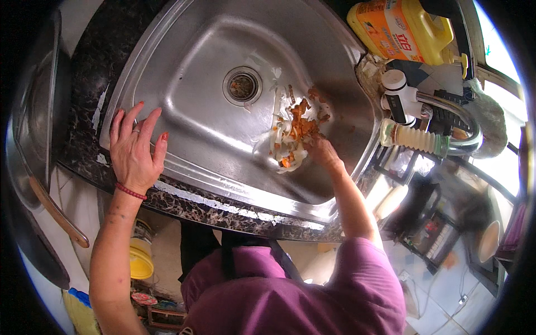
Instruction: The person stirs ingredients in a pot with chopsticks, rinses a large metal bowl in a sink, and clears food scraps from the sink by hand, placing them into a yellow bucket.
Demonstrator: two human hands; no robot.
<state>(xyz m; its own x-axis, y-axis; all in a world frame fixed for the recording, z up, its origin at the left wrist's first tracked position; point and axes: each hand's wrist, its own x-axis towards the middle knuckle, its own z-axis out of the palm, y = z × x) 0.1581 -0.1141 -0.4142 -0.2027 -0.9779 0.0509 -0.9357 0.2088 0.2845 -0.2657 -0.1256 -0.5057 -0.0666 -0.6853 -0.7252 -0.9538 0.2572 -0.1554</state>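
My left hand (138, 146) rests on the left front rim of a stainless steel sink (201, 138), fingers apart and holding nothing. Inside the basin my right hand (323, 151) reaches down at the right side. Its fingertips touch a wet heap of food scraps (302, 125), and they are partly hidden, so a grip on the scraps cannot be made out. Orange-brown peelings lie mostly at the far side of the heap. Pale translucent strips (287, 134) and an orange piece (287, 161) lie nearer me. Left of the heap sits the round drain (242, 86), with bits in its strainer.
At right stand a white faucet (400, 98) with a ribbed spout extension (418, 137) and a yellow jug (402, 31) with a pump. A dark marbled counter (234, 215) edges the sink. Far left is a wok (35, 117) with a wooden handle (58, 213). Below hangs a yellow container (141, 259).
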